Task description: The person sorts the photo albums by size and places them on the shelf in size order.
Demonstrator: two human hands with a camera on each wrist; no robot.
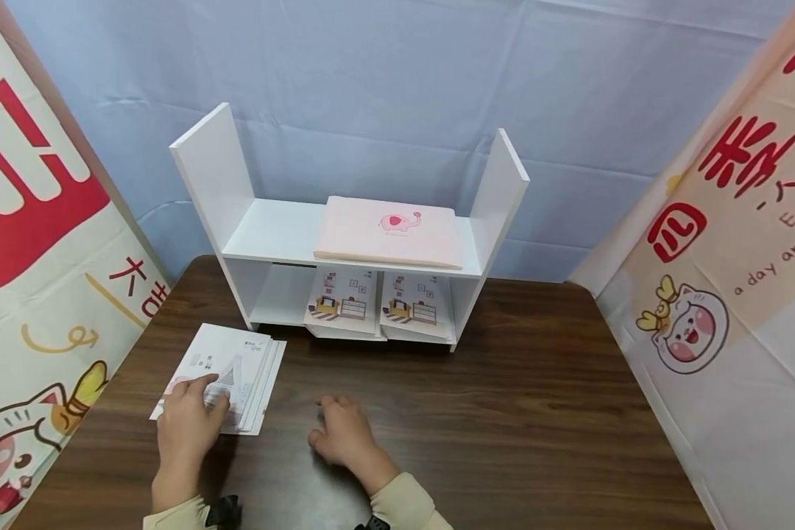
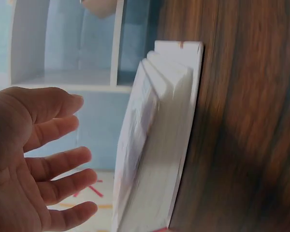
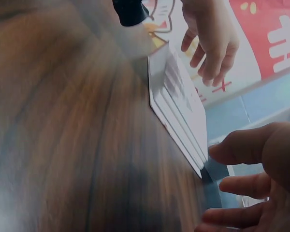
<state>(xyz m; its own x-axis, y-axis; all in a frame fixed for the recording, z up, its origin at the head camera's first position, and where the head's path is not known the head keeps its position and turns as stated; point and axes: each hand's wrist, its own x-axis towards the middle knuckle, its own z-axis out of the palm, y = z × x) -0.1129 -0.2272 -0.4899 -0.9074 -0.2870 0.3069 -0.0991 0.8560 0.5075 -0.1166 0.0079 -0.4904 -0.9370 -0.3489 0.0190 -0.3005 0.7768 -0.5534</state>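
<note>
A fanned stack of thin white booklets [image 1: 241,364] [image 2: 154,159] [image 3: 183,106] lies on the dark wooden table [image 1: 503,412], in front of the shelf's left end. My left hand [image 1: 188,416] [image 2: 34,159] [image 3: 212,38] is over the stack's near corner, fingers spread and relaxed, gripping nothing. In the wrist views it hovers just above the top booklet. My right hand [image 1: 344,434] [image 3: 261,183] rests low on the table right of the stack, fingers loosely extended, close to the stack's corner and holding nothing.
A white two-level shelf [image 1: 271,235] stands at the table's back. A pink book with an elephant [image 1: 387,230] lies on its upper board, and two printed booklets [image 1: 341,298] [image 1: 414,302] lean in the lower bay. Printed banners [image 1: 33,243] [image 1: 735,280] flank both sides.
</note>
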